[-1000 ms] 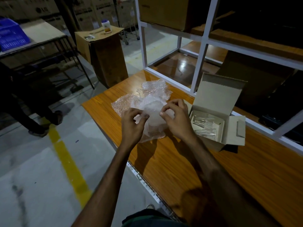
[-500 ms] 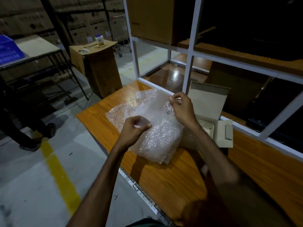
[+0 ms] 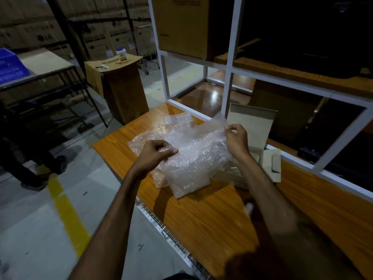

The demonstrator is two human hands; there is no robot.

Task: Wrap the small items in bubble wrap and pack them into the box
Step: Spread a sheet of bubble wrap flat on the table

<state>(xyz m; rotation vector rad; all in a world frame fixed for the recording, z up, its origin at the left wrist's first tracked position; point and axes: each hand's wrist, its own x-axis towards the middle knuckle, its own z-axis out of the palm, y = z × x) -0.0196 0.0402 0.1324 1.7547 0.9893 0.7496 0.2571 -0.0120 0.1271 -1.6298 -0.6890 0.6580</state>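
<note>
The person is standing at the wooden table (image 3: pixel 212 215), holding a bubble wrap sheet (image 3: pixel 193 158) lifted off its surface. The left hand (image 3: pixel 155 154) is pinching the sheet's near left edge; the right hand (image 3: pixel 237 139) is pinching its far right corner, raised higher. More bubble wrap (image 3: pixel 177 120) is lying beyond. The open carton (image 3: pixel 252 126) is sitting just right of the sheet, its contents mostly hidden. This is probably the spreading step: next, 1 small item needs placing on the sheet, which means laying it flat first. Farther back, stacked warehouse boxes (image 3: pixel 42 37) are showing LG logos.
</note>
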